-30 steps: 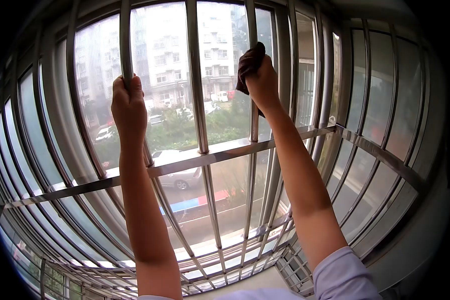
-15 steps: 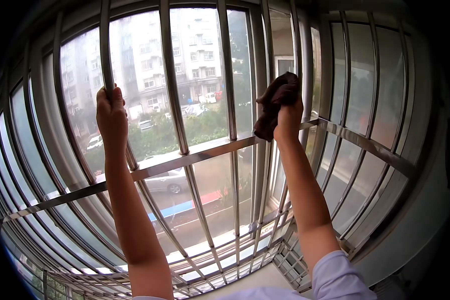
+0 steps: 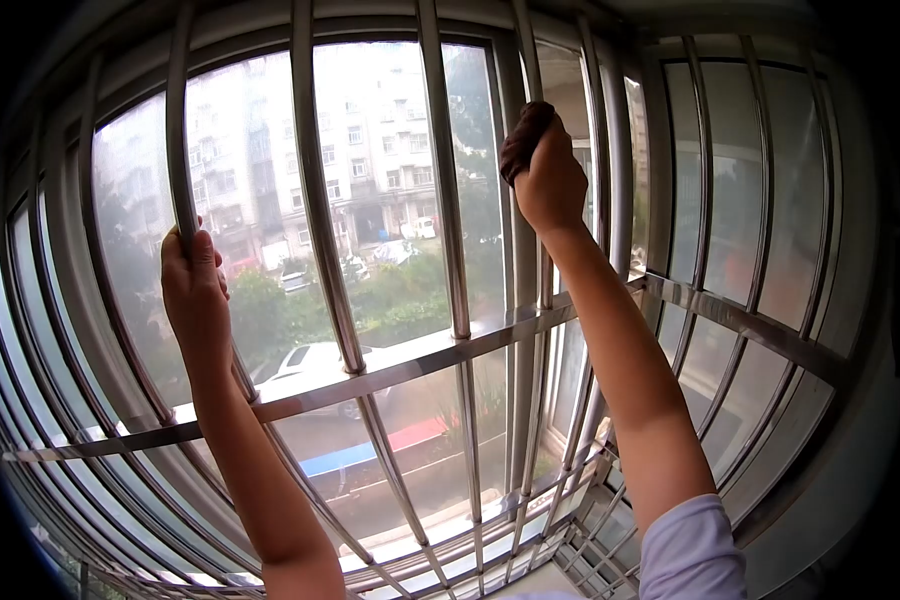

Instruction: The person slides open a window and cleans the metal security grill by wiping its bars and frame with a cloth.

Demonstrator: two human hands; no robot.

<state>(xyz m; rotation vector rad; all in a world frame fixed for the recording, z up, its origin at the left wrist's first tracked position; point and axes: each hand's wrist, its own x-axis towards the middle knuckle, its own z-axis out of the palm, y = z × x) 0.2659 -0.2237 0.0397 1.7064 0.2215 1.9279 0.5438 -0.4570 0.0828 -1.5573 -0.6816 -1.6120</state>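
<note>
Above the crossbar (image 3: 400, 373), my left hand (image 3: 195, 300) closes its fingers round one bar (image 3: 178, 130); my right hand's (image 3: 555, 190) closed fingers press cloth (image 3: 525, 145) against another. Keep pressure even.

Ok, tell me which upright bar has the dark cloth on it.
The third bar right of the bar in the left hand; only there does the right hand hold the cloth.

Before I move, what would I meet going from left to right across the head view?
Left hand on an upright bar → blue ground strip outside → red ground strip → right hand with dark cloth → barred side window.
</note>
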